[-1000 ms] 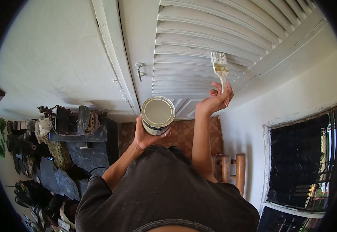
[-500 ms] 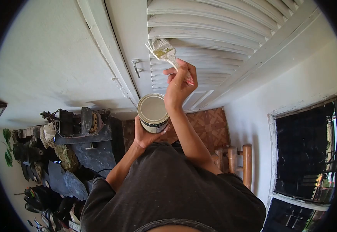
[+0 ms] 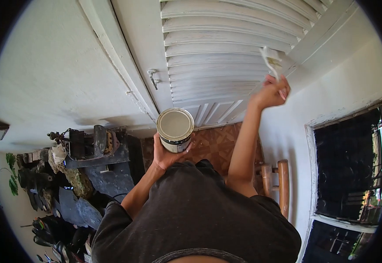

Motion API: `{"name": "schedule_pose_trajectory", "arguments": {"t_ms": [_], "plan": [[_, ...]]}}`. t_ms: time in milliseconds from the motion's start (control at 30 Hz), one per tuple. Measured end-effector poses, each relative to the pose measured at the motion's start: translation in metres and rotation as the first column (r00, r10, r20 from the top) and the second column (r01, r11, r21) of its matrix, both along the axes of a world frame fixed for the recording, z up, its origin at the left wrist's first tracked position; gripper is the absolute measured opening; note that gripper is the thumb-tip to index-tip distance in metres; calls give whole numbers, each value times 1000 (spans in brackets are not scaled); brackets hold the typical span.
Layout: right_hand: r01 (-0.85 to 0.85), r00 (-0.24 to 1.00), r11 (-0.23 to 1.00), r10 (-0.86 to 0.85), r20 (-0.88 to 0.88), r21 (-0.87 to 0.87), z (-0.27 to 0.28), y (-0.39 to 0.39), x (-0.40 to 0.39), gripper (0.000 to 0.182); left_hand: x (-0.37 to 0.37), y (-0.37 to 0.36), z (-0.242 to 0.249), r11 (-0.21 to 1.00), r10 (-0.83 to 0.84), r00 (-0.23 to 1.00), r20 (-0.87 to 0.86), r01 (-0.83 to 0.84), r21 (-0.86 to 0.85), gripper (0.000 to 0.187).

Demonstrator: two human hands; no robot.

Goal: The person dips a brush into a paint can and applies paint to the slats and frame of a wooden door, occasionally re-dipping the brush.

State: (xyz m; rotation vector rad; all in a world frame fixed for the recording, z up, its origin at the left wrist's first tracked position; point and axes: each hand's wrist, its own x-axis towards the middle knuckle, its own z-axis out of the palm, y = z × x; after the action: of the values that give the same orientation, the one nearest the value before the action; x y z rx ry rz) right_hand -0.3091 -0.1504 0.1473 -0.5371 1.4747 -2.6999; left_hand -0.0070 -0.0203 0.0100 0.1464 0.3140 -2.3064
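My left hand is wrapped round a paint can from below and holds it upright in front of my chest. Pale paint shows inside the can's open top. In my right hand is a paintbrush, gripped by its handle with the bristles pointing up. The bristles are at the right end of the slats of a white louvered door; whether they touch is hard to tell. Both brush and hand are slightly blurred.
A metal latch sits on the door's left side. Dark cluttered objects stand on a bench at the left. A wooden chair is at the right, beside a white wall and a dark-paned window.
My right hand has moved right with the brush, from the left end of the slats to their right end. My left hand and the can have barely moved.
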Motion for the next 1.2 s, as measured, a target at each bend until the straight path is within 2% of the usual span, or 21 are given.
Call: {"name": "schedule_pose_trajectory", "arguments": {"t_ms": [100, 167, 233, 267, 333, 433, 533, 633, 733, 833, 933, 1067, 1133, 1200], "plan": [[-156, 988, 987, 155, 26, 28, -5, -4, 62, 18, -1, 2, -3, 1000, 7, 1000, 29, -7, 6, 76], [-304, 950, 953, 303, -82, -8, -23, -4, 108, 15, -2, 1, -1, 1000, 17, 999, 36, -18, 24, 77], [-441, 885, 897, 430, -179, -25, -14, 6, 156, 15, -2, 4, 4, 997, 19, 1000, 21, -21, 78, 77], [-564, 817, 826, 558, -144, -6, -10, 15, 170, 17, -1, 6, -1, 998, 27, 999, 40, -29, 54, 77], [-633, 771, 774, 629, -104, -12, 3, 22, 186, 19, 2, 7, -9, 999, 42, 996, 75, -42, 1, 78], [-617, 780, 786, 606, -155, -36, 4, 15, 171, 19, 0, 7, -9, 998, 62, 994, 92, -63, 11, 77], [-459, 881, 888, 452, -143, -24, -10, -3, 114, 18, -3, 4, -2, 998, 51, 997, 59, -53, 30, 76], [-187, 966, 982, 181, -184, -14, -15, -18, 29, 16, -3, 2, -2, 999, 43, 995, 86, -42, -5, 76], [82, 982, 995, -70, -176, 62, -8, -25, -53, 18, -3, 1, -2, 999, 40, 996, 79, -42, 21, 76], [194, 975, 981, -191, -114, 13, 7, -21, -91, 19, -1, 3, -1, 998, 38, 997, 68, -41, 41, 78], [120, 993, 980, -119, 17, -160, 8, -23, -90, 20, -2, 0, -5, 997, 22, 997, 76, -28, 74, 80], [-8, 999, 998, 11, -41, 57, -12, -31, -43, 19, -3, 2, -1, 998, 20, 996, 84, -25, 59, 80], [-68, 998, 996, 68, 1, 62, -1, -20, -1, 17, -5, 2, 1, 998, 14, 997, 74, -19, 56, 81], [-228, 973, 974, 228, 45, -20, 1, -9, 31, 18, -7, 2, -3, 1000, 17, 996, 93, -19, 24, 82]]}}
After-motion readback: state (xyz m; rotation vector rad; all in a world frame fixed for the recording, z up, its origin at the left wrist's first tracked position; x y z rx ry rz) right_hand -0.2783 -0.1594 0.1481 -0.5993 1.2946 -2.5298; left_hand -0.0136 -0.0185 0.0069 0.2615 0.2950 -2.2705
